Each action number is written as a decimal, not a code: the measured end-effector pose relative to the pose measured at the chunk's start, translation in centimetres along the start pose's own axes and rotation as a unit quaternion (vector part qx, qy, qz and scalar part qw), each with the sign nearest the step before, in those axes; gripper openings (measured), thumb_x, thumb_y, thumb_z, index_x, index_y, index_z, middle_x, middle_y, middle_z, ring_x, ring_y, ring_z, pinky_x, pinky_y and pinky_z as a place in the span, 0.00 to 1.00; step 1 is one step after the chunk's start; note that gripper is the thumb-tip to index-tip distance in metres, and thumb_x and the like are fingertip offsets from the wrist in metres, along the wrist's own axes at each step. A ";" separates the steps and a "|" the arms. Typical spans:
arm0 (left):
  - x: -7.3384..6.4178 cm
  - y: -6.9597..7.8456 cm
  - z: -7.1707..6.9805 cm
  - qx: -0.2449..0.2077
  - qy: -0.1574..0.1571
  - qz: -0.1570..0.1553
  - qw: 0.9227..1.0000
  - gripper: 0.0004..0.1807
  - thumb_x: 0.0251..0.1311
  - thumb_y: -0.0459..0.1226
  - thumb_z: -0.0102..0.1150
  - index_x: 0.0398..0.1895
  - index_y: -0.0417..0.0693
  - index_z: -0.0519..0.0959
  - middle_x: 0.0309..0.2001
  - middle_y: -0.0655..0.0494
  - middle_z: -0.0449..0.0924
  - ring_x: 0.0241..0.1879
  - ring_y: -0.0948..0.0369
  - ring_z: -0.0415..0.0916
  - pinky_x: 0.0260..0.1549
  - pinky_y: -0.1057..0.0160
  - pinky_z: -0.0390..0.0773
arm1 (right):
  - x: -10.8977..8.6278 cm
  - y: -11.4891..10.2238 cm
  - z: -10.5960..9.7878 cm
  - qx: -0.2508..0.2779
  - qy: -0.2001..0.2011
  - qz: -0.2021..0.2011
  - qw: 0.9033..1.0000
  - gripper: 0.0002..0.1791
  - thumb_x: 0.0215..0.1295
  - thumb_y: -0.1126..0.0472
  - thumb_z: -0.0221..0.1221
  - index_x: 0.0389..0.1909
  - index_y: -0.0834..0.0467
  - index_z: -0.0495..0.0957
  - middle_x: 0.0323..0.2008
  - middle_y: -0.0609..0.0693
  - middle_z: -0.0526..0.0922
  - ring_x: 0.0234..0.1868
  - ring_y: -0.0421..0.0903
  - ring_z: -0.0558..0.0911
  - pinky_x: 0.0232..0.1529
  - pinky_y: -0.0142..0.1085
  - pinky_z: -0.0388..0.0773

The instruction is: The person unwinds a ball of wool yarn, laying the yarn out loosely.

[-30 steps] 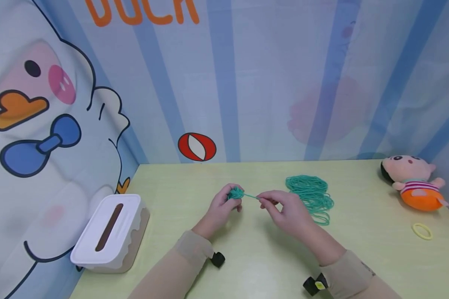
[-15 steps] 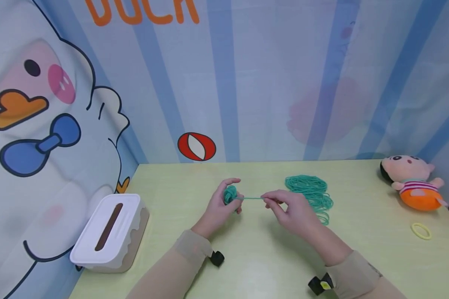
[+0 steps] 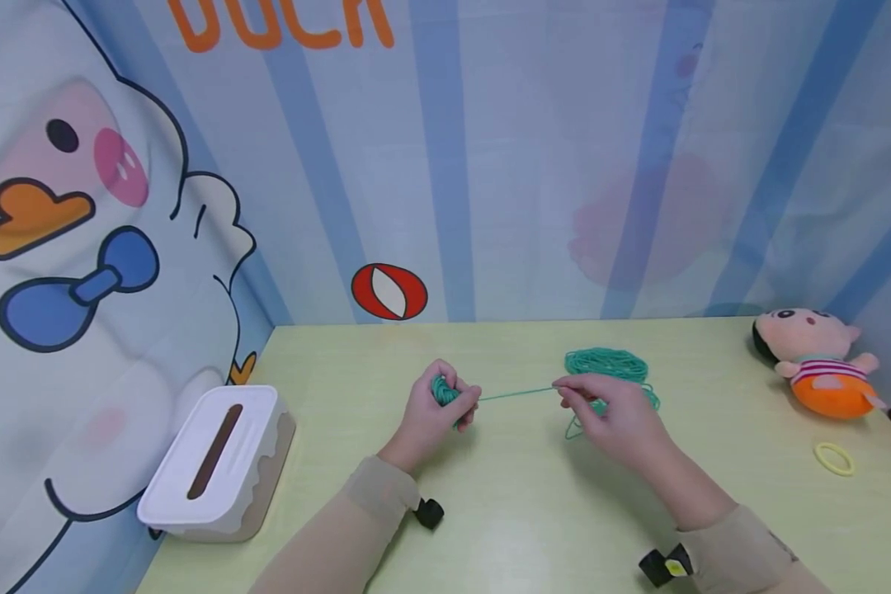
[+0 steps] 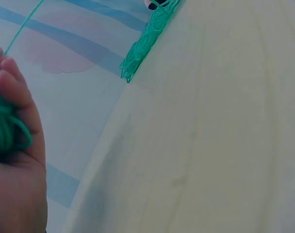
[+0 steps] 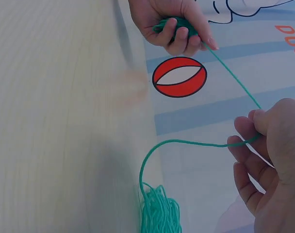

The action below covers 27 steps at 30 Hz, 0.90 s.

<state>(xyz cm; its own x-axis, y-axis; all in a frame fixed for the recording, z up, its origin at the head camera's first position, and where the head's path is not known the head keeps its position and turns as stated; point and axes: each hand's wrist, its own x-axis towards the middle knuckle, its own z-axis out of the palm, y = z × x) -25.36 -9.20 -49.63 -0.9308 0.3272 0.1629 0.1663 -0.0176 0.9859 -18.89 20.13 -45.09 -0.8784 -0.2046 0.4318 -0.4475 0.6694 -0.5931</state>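
Observation:
In the head view my left hand (image 3: 429, 412) curls round a small ball of green yarn (image 3: 444, 391), its thumb and fingertips close to where the strand leaves. My right hand (image 3: 619, 417) pinches that strand (image 3: 516, 394) between thumb and index finger, and it runs taut between the hands. The right wrist view shows the strand passing on from the pinch in a loose curve down to a loose pile of green yarn (image 5: 159, 213). In the head view the pile (image 3: 605, 363) lies on the table behind my right hand, which partly covers it.
A white lidded box (image 3: 219, 462) with a brown slot stands at the table's left. Toward the right edge lie a plush doll (image 3: 824, 363) in orange shorts and a yellow ring (image 3: 834, 459). A printed curtain (image 3: 520, 165) hangs behind the table (image 3: 490, 520).
My right hand has moved right, lengthening the taut strand between the hands. The left hand has turned the ball and shifted slightly left, its fingers opening, then closing round it again.

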 end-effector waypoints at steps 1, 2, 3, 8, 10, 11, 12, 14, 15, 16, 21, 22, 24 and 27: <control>0.0 0.0 0.0 0.009 0.007 0.001 1.000 0.13 0.77 0.36 0.67 0.49 0.50 0.70 0.36 0.54 0.83 0.25 0.60 0.77 0.29 0.67 0.82 | 0.0 0.0 -0.2 -0.002 0.003 0.002 1.000 0.12 0.79 0.64 0.65 0.57 0.54 0.90 0.40 0.46 0.94 0.40 0.45 0.90 0.23 0.29 0.74; 0.0 0.0 0.0 0.018 0.013 0.002 1.000 0.13 0.76 0.37 0.68 0.52 0.51 0.72 0.35 0.55 0.81 0.25 0.60 0.76 0.29 0.67 0.81 | -0.1 0.0 -0.4 -0.002 0.006 0.003 1.000 0.12 0.79 0.64 0.65 0.57 0.54 0.90 0.41 0.47 0.94 0.40 0.46 0.90 0.21 0.29 0.72; 0.0 0.0 -0.1 0.023 0.019 0.001 1.000 0.14 0.76 0.38 0.69 0.56 0.52 0.75 0.35 0.56 0.78 0.25 0.60 0.75 0.29 0.67 0.81 | -0.1 0.1 -0.7 -0.002 0.011 0.001 1.000 0.12 0.78 0.64 0.66 0.56 0.55 0.90 0.41 0.48 0.95 0.40 0.46 0.90 0.19 0.30 0.70; -0.1 -0.2 -0.2 0.029 0.032 -0.005 0.999 0.09 0.75 0.39 0.70 0.51 0.49 0.81 0.36 0.55 0.77 0.26 0.60 0.76 0.33 0.67 0.84 | -0.5 0.7 -1.7 0.000 0.033 -0.008 0.999 0.10 0.77 0.65 0.66 0.54 0.55 0.91 0.39 0.50 0.95 0.37 0.42 0.90 0.21 0.30 0.73; -0.1 -0.2 -0.2 0.023 0.033 0.001 0.999 0.08 0.76 0.39 0.70 0.45 0.48 0.79 0.35 0.54 0.79 0.25 0.59 0.76 0.32 0.67 0.84 | -0.8 1.1 -2.2 0.000 0.038 0.002 0.999 0.10 0.78 0.65 0.66 0.53 0.55 0.91 0.38 0.49 0.95 0.36 0.39 0.89 0.21 0.31 0.74; -0.1 -0.3 -0.2 0.018 0.034 0.006 0.999 0.09 0.76 0.39 0.69 0.42 0.48 0.77 0.35 0.53 0.81 0.24 0.59 0.76 0.31 0.67 0.83 | -0.9 1.3 -2.4 -0.001 0.039 0.009 0.999 0.10 0.78 0.64 0.66 0.53 0.55 0.91 0.38 0.49 0.95 0.36 0.37 0.88 0.22 0.31 0.74; -0.1 -0.3 -0.2 0.014 0.035 0.010 0.999 0.11 0.76 0.39 0.69 0.40 0.48 0.76 0.34 0.52 0.82 0.23 0.59 0.75 0.29 0.67 0.82 | -1.1 1.5 -2.7 -0.002 0.040 0.019 0.999 0.09 0.79 0.64 0.65 0.53 0.55 0.91 0.38 0.49 0.95 0.37 0.35 0.87 0.21 0.32 0.74; -0.1 -0.2 -0.2 0.013 0.042 0.015 0.999 0.14 0.77 0.41 0.69 0.38 0.47 0.73 0.30 0.53 0.81 0.22 0.60 0.73 0.26 0.68 0.78 | -1.4 2.0 -3.3 -0.006 0.039 0.038 0.998 0.09 0.80 0.62 0.65 0.54 0.55 0.90 0.39 0.50 0.95 0.37 0.32 0.84 0.20 0.32 0.72; -0.1 -0.2 -0.3 0.017 0.048 0.015 0.999 0.15 0.76 0.42 0.69 0.38 0.47 0.72 0.29 0.55 0.80 0.21 0.60 0.72 0.26 0.69 0.76 | -1.6 2.2 -3.6 -0.006 0.038 0.048 0.998 0.10 0.81 0.61 0.64 0.55 0.56 0.90 0.40 0.51 0.95 0.37 0.31 0.83 0.18 0.33 0.70; -0.1 -0.2 -0.3 0.020 0.053 0.015 0.998 0.15 0.76 0.42 0.70 0.39 0.46 0.72 0.27 0.55 0.78 0.21 0.61 0.71 0.26 0.69 0.75 | -1.7 2.4 -3.9 -0.009 0.037 0.056 0.998 0.11 0.82 0.60 0.63 0.56 0.57 0.90 0.40 0.52 0.95 0.37 0.31 0.83 0.19 0.33 0.70; 0.1 -0.2 -0.2 0.019 0.073 0.022 0.997 0.13 0.75 0.38 0.70 0.52 0.43 0.77 0.29 0.60 0.72 0.25 0.63 0.69 0.29 0.70 0.74 | -2.4 3.4 -5.4 -0.029 0.010 0.101 0.994 0.14 0.84 0.56 0.61 0.58 0.58 0.89 0.43 0.55 0.94 0.37 0.33 0.83 0.25 0.33 0.77; 0.1 -0.2 -0.2 0.016 0.077 0.024 0.997 0.13 0.75 0.37 0.69 0.54 0.43 0.78 0.31 0.60 0.72 0.25 0.63 0.69 0.28 0.70 0.74 | -2.5 3.8 -5.6 -0.035 -0.002 0.111 0.993 0.15 0.84 0.55 0.61 0.58 0.59 0.88 0.44 0.55 0.94 0.37 0.35 0.83 0.27 0.33 0.77; 0.2 -0.3 -0.1 0.009 0.084 0.022 0.996 0.13 0.76 0.36 0.69 0.56 0.41 0.79 0.32 0.59 0.74 0.25 0.62 0.70 0.28 0.70 0.75 | -2.7 4.5 -5.9 -0.049 -0.025 0.133 0.990 0.16 0.84 0.55 0.61 0.58 0.60 0.89 0.45 0.56 0.93 0.38 0.38 0.83 0.30 0.33 0.78; 0.3 -0.5 -0.1 0.018 0.101 0.011 0.995 0.13 0.77 0.40 0.68 0.55 0.42 0.81 0.33 0.55 0.77 0.24 0.62 0.72 0.27 0.70 0.78 | -2.9 5.9 -6.1 -0.073 -0.056 0.161 0.983 0.17 0.83 0.55 0.62 0.58 0.62 0.89 0.48 0.59 0.92 0.41 0.46 0.84 0.35 0.35 0.79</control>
<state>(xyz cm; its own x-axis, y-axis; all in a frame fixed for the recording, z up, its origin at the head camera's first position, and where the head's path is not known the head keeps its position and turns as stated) -25.73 -9.23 -50.03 -0.9725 0.1304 0.1932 0.1964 0.0124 0.9804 -17.96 29.02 -45.66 -0.9873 -0.0372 0.1543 -0.1208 0.8066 -0.5786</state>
